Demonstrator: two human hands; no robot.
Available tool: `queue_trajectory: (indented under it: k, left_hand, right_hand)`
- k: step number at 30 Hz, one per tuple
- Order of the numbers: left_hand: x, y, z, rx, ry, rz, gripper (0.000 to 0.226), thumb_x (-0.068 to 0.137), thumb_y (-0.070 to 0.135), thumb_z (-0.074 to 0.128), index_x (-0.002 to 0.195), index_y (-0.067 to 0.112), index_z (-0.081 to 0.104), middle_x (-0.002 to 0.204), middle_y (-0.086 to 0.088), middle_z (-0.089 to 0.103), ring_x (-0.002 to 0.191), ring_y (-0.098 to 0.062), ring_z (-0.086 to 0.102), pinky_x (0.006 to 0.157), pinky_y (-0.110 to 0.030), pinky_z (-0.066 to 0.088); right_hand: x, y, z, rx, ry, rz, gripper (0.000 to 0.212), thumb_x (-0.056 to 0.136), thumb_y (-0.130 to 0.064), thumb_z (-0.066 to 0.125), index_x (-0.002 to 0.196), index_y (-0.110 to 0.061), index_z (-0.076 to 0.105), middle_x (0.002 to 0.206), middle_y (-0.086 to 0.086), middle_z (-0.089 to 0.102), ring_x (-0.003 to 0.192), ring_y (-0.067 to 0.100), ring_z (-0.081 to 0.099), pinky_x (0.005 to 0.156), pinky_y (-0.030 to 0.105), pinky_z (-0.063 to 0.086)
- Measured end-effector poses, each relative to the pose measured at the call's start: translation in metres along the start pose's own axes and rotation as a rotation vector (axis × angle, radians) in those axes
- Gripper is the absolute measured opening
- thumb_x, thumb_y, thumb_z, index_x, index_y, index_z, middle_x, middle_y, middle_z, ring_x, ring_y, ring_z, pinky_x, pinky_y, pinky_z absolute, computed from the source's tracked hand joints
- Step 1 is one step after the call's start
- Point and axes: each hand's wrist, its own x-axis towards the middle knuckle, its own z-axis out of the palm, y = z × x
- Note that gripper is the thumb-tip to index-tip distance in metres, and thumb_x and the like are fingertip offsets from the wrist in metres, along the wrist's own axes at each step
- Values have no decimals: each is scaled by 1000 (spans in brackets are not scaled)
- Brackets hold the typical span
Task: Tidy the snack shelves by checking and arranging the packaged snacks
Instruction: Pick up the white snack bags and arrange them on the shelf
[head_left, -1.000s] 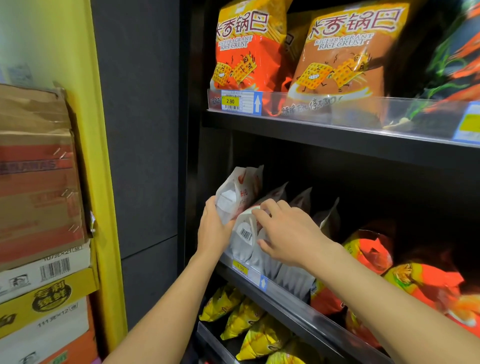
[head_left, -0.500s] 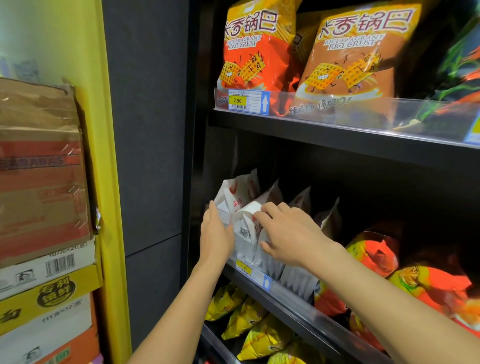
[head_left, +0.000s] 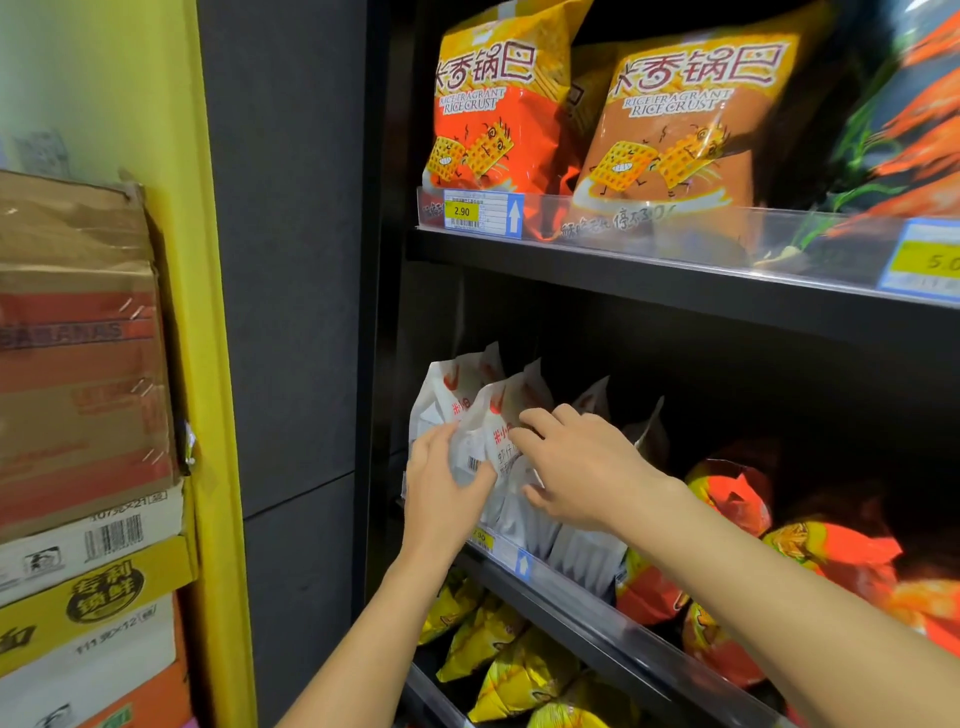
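Fingers of my right hand curl over the white packets mid-frame behind the clear rail, left hand pinches the front one; a slack grip or shove could tip them over it onto yellow bags lower in frame.

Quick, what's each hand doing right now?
Left hand: grips the front white packet.
Right hand: fingers curled on the white packets; grip cannot be told.
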Motion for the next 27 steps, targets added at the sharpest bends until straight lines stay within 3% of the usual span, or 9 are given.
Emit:
queue_trajectory:
  k: [4, 8, 12, 15, 19, 22, 25, 27]
  left_hand:
    - [-1, -1, 6, 53, 7, -18, 80, 87, 49, 80, 154, 27, 40, 143, 4, 38, 128, -13, 49, 92, -24, 45]
    - [-1, 2, 13, 221, 4, -55, 92, 84, 55, 81, 156, 21, 35, 140, -4, 38, 128, -21, 44, 95, -25, 39]
    - [-3, 6, 19, 292, 39, -66, 89, 83, 57, 80, 153, 18, 40, 137, -7, 39, 127, -24, 41, 96, -26, 37]
    - [-4, 10, 21, 218, 67, -36, 82, 85, 51, 82, 151, 20, 44, 135, -6, 44, 126, -23, 47, 102, -36, 49]
    - [-7, 18, 19, 60, 40, -7, 76, 91, 41, 80, 155, 26, 41, 152, 3, 50, 139, -18, 49, 110, -41, 49]
    - [-11, 25, 13, -32, 24, 27, 69, 90, 44, 81, 149, 34, 47, 147, 12, 57, 137, -12, 53, 110, -44, 54]
    - [-12, 38, 3, -69, 63, 75, 64, 90, 36, 81, 146, 34, 50, 142, 15, 59, 134, -7, 54, 104, -36, 57]
    - [-12, 52, -7, -69, 111, 106, 63, 90, 28, 81, 145, 31, 51, 138, 18, 59, 130, -1, 55, 95, -17, 55]
  right_hand:
    - [-10, 2, -1, -51, -12, 7, 58, 103, -51, 50, 150, -19, 44, 147, 7, 49, 128, 28, 49, 101, 41, 48]
    - [-19, 4, 1, -50, -29, 12, 61, 104, -51, 50, 155, -20, 38, 149, 7, 48, 135, 30, 45, 105, 42, 44]
    - [-22, 5, 3, -38, -20, 18, 64, 103, -51, 51, 157, -19, 36, 151, 7, 47, 136, 30, 45, 104, 43, 45]
    - [-24, 5, 6, -33, -24, 26, 63, 103, -51, 51, 156, -19, 37, 151, 7, 47, 136, 30, 44, 104, 43, 45]
    - [-29, 9, 5, -21, -22, 35, 63, 104, -51, 50, 157, -20, 34, 153, 7, 45, 137, 30, 43, 104, 43, 45]
    - [-34, 12, 6, -4, -14, 34, 64, 103, -51, 50, 157, -21, 33, 153, 7, 45, 137, 30, 43, 104, 43, 46]
    - [-36, 14, 7, 7, -16, 25, 64, 104, -51, 50, 158, -21, 32, 153, 7, 45, 136, 30, 43, 104, 43, 47]
    - [-37, 16, 7, 12, -13, 19, 62, 103, -50, 49, 155, -20, 35, 151, 7, 45, 136, 30, 43, 104, 44, 46]
